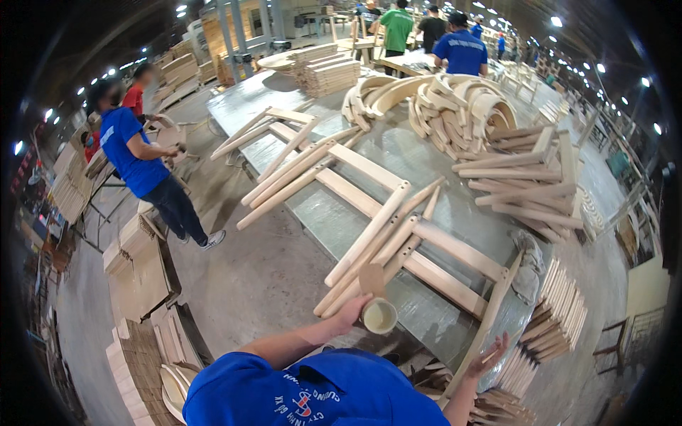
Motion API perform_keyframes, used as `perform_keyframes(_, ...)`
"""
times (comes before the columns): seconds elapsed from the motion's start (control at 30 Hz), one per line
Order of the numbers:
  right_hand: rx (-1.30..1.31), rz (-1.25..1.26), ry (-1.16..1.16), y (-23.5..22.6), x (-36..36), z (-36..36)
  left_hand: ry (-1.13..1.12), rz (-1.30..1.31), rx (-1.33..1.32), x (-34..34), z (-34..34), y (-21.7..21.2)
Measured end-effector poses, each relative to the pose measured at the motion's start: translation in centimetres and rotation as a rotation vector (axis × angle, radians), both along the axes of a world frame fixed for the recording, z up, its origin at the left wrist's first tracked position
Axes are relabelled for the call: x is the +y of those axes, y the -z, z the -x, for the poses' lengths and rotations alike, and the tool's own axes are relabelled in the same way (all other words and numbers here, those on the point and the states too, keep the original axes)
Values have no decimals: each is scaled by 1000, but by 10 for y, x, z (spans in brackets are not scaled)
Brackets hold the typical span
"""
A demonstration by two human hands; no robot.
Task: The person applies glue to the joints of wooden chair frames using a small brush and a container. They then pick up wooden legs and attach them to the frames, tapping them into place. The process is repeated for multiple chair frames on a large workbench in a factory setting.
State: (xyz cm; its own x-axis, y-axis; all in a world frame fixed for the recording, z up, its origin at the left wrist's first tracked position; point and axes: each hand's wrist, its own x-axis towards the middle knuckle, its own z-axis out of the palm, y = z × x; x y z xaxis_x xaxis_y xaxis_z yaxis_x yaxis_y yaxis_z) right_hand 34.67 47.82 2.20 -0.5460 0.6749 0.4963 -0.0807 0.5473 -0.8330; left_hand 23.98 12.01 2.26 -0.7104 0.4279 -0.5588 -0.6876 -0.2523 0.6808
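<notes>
My left hand is closed around a small cup with pale, creamy contents, held by the table's near edge. A flat tan piece stands up just beyond the cup; whether it touches my hand I cannot tell. On the right, my right hand is raised, fingers partly curled, with what looks like a thin pale stick between them. Between and beyond my hands lies the nearest wooden frame, made of legs joined by crossbars. A second wooden frame overlaps it farther along.
The long table carries another frame, stacked boards, curved wooden parts and piled legs. A crumpled plastic bag sits at its right end, above bundled sticks. A person in blue stands left; others work beyond.
</notes>
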Motion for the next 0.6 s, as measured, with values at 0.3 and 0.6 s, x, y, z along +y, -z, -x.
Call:
perform_keyframes(0.3,-139,-716,136,17,10,-3,-20,46,16,5,-46,11)
perform_keyframes(0.6,-166,-819,141,5,-29,17,35,44,3,-23,-54,16)
